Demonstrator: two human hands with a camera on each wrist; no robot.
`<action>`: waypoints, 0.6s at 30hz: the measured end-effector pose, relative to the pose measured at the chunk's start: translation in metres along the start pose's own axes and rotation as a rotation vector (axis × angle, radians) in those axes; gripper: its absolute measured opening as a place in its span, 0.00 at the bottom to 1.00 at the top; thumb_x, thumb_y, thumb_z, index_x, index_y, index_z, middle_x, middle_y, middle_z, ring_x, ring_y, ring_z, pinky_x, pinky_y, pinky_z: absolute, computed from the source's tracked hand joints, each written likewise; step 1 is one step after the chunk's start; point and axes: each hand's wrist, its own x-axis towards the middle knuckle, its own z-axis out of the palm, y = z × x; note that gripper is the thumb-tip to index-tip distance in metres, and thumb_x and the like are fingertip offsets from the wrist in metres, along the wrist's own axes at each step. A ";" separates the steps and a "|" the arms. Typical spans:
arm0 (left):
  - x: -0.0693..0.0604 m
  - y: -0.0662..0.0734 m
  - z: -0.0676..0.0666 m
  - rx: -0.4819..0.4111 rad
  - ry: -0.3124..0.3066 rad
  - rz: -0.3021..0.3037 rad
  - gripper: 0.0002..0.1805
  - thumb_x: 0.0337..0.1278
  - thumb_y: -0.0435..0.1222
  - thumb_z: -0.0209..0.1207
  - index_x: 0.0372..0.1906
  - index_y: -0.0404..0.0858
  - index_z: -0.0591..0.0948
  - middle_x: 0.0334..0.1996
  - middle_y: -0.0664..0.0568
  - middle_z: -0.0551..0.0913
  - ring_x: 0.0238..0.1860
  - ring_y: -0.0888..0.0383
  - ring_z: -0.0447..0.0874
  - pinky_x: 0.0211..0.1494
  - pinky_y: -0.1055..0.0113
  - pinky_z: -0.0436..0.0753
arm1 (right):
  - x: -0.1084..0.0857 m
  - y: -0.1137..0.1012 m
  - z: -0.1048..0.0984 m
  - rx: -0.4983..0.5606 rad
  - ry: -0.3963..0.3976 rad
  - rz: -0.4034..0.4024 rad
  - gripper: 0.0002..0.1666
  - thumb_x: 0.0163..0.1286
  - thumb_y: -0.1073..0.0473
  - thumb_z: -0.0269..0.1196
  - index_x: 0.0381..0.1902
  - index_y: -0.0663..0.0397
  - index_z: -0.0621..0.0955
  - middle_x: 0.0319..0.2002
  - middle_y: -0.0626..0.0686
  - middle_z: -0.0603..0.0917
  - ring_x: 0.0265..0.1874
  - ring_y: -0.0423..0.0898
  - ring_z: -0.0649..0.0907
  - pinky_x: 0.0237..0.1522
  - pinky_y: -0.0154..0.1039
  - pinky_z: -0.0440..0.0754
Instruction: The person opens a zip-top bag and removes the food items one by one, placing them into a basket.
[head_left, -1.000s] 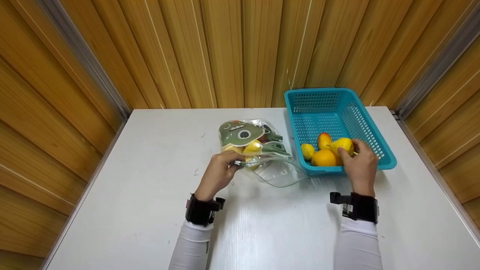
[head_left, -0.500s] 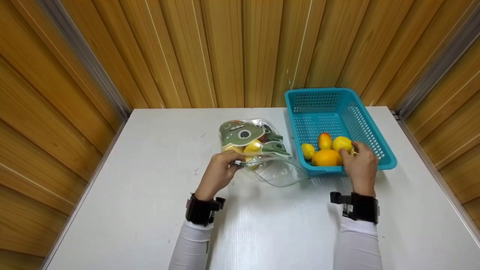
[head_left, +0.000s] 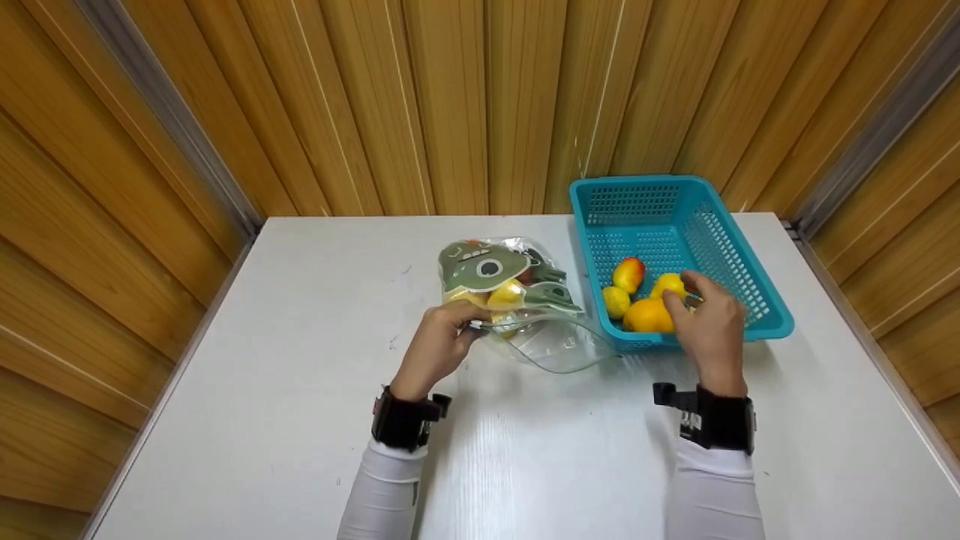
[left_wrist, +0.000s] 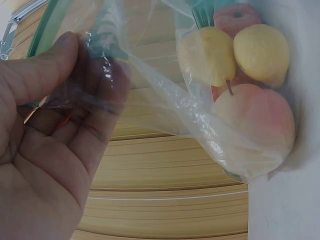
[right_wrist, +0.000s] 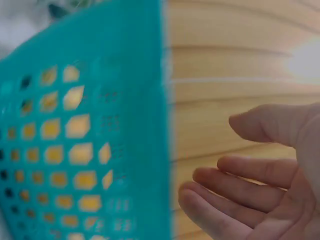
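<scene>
My left hand (head_left: 442,345) pinches the edge of a clear zip bag (head_left: 487,270) with a green cartoon print. Through the film in the left wrist view show a yellow pear (left_wrist: 207,57), a lemon-like fruit (left_wrist: 261,54) and a peach (left_wrist: 257,127). My right hand (head_left: 712,330) is over the front right of the teal basket (head_left: 765,300), thumb and fingers apart, beside a yellow fruit (head_left: 667,285) and an orange fruit (head_left: 647,316). In the right wrist view that hand (right_wrist: 260,175) has nothing between thumb and fingers.
Also in the basket are a red-yellow mango (head_left: 628,274) and a lemon (head_left: 616,302), at its front left. The white table (head_left: 315,360) meets wood-patterned walls (head_left: 450,112) behind and at both sides.
My right hand has let go of the yellow pear and moved slightly left, its fingers parting. The mango has shifted left and back; the yellow pear sits further left. The left hand has stayed put.
</scene>
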 end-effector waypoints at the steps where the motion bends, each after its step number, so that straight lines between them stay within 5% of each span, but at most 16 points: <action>1: 0.000 0.000 0.000 0.003 0.000 0.001 0.10 0.55 0.20 0.66 0.38 0.34 0.90 0.39 0.48 0.89 0.43 0.55 0.87 0.49 0.61 0.86 | -0.002 -0.005 0.001 0.012 -0.006 -0.037 0.25 0.73 0.63 0.65 0.63 0.73 0.77 0.60 0.71 0.81 0.57 0.67 0.83 0.59 0.56 0.81; 9: 0.000 -0.001 0.000 0.005 -0.005 -0.008 0.10 0.55 0.20 0.65 0.39 0.33 0.89 0.40 0.46 0.90 0.44 0.54 0.88 0.49 0.60 0.86 | -0.017 -0.035 0.006 0.148 -0.102 -0.303 0.23 0.68 0.71 0.68 0.60 0.70 0.81 0.57 0.66 0.85 0.55 0.58 0.85 0.53 0.19 0.76; 15: 0.000 -0.001 -0.001 0.011 0.005 -0.003 0.11 0.55 0.19 0.65 0.38 0.34 0.90 0.39 0.48 0.89 0.42 0.55 0.87 0.48 0.61 0.86 | -0.026 -0.050 0.011 0.251 -0.200 -0.548 0.20 0.62 0.75 0.70 0.54 0.65 0.86 0.50 0.58 0.89 0.48 0.39 0.86 0.53 0.25 0.81; 18: -0.001 -0.001 -0.001 0.013 0.007 -0.002 0.10 0.55 0.20 0.65 0.38 0.34 0.90 0.39 0.48 0.90 0.42 0.55 0.87 0.48 0.61 0.86 | -0.030 -0.055 0.015 0.269 -0.286 -0.626 0.20 0.62 0.75 0.70 0.52 0.62 0.88 0.48 0.56 0.90 0.48 0.44 0.88 0.53 0.26 0.81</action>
